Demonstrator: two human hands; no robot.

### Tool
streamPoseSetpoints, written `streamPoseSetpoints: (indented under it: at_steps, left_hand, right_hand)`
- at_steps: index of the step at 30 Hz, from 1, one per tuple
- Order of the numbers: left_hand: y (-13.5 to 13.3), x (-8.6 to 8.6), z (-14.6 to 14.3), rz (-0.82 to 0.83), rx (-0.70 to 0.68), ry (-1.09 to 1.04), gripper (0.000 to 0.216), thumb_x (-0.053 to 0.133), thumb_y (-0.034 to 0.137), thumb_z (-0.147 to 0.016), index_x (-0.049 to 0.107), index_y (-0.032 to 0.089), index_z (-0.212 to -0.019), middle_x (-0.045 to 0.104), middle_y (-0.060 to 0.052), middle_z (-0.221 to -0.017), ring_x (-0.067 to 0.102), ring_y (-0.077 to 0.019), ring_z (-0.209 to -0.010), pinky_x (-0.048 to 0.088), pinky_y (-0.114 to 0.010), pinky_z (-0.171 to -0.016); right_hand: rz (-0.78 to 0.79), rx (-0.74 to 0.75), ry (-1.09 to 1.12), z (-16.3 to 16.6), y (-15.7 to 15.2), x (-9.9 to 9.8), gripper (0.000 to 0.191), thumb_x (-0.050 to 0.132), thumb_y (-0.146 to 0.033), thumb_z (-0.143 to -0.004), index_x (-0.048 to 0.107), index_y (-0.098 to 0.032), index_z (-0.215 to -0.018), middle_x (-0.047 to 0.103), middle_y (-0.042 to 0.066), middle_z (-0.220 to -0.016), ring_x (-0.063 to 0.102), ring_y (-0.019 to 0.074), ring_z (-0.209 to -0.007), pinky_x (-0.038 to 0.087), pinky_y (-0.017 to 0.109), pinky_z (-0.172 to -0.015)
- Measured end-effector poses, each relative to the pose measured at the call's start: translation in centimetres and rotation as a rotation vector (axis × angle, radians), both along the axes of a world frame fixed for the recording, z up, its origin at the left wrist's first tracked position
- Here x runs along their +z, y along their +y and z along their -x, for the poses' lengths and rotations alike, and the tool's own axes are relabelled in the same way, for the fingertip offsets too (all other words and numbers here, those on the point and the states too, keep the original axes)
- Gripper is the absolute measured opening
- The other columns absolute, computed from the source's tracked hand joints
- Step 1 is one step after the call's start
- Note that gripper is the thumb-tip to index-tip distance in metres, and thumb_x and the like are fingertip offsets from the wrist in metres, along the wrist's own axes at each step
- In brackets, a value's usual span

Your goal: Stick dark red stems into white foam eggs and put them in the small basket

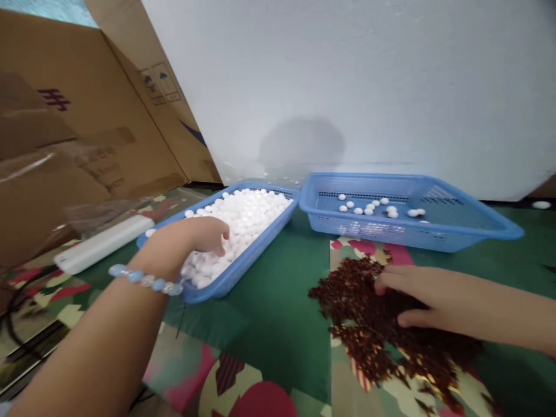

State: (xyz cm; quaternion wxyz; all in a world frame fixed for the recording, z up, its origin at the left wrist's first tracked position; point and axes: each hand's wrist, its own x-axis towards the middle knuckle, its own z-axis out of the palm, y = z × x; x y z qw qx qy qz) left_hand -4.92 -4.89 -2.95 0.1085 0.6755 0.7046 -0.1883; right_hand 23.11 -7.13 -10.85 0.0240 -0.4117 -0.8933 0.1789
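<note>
Nearest, the left hand point(191, 240) digs curled fingers into the full basket point(260, 243) of white balls point(247, 214); its grip is hidden. Right of it, the second basket point(478, 231) holds few balls, so most remain. Further right, the right hand point(430, 301) lies open on dark red pieces point(369, 324).

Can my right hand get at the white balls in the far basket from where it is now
Probably yes. The right hand rests on the dark red pile, just in front of the far basket. The basket is open-topped, with nothing between it and the balls.
</note>
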Motion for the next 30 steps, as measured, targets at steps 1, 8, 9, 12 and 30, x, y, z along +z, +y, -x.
streamPoseSetpoints:
  at_steps: [1,8,9,12,30]
  left_hand:
    - [0.0,-0.3,0.2,0.021,-0.003,-0.005,0.03,0.049,0.018,-0.052,0.054,0.014,-0.081,0.057,-0.008,-0.078,0.05,-0.0243,-0.071,0.037,-0.032,-0.06]
    - [-0.1,-1.4,0.2,0.079,-0.045,0.003,0.012,0.048,0.021,-0.065,0.051,0.011,-0.071,0.052,-0.001,-0.069,0.049,-0.0123,-0.064,0.039,-0.03,-0.059]
    - [-0.3,-1.4,0.1,0.065,-0.048,-0.001,0.012,0.047,0.022,-0.067,0.051,0.01,-0.068,0.052,-0.001,-0.067,0.048,-0.0116,-0.063,0.039,-0.03,-0.059]
    - [-0.7,-1.3,0.1,-0.005,-0.055,-0.033,0.015,0.045,0.024,-0.068,0.05,0.011,-0.062,0.051,0.001,-0.062,0.048,-0.0098,-0.058,0.039,-0.027,-0.057]
    - [-1.0,5.2,-7.5,-0.855,-0.292,-0.704,0.006,0.056,0.021,-0.051,0.051,0.017,-0.051,0.055,0.002,-0.051,0.05,-0.0134,-0.052,0.033,-0.02,-0.047]
  right_hand:
    - [0.048,0.016,-0.042,0.1,0.1,-0.2,0.013,0.049,-0.015,-0.059,0.052,-0.018,-0.071,0.056,0.003,-0.074,0.053,0.0183,-0.065,0.042,0.031,-0.057]
    - [0.057,0.02,-0.059,0.5,0.5,0.0,0.011,0.041,-0.01,-0.063,0.047,-0.018,-0.06,0.053,0.002,-0.066,0.051,0.0161,-0.059,0.038,0.029,-0.053]
    - [0.054,0.026,-0.045,0.4,0.5,0.0,0.011,0.041,-0.009,-0.063,0.047,-0.017,-0.058,0.053,0.002,-0.064,0.051,0.0154,-0.058,0.038,0.027,-0.052]
    - [0.059,0.041,0.004,0.3,0.6,0.0,0.013,0.043,-0.008,-0.062,0.047,-0.017,-0.054,0.054,0.001,-0.061,0.05,0.0137,-0.057,0.037,0.025,-0.051]
    - [-0.072,-0.199,0.52,0.8,-0.3,3.5,0.016,0.037,-0.006,-0.057,0.03,-0.018,-0.05,0.035,-0.005,-0.049,0.03,0.0063,-0.044,0.026,0.018,-0.042]
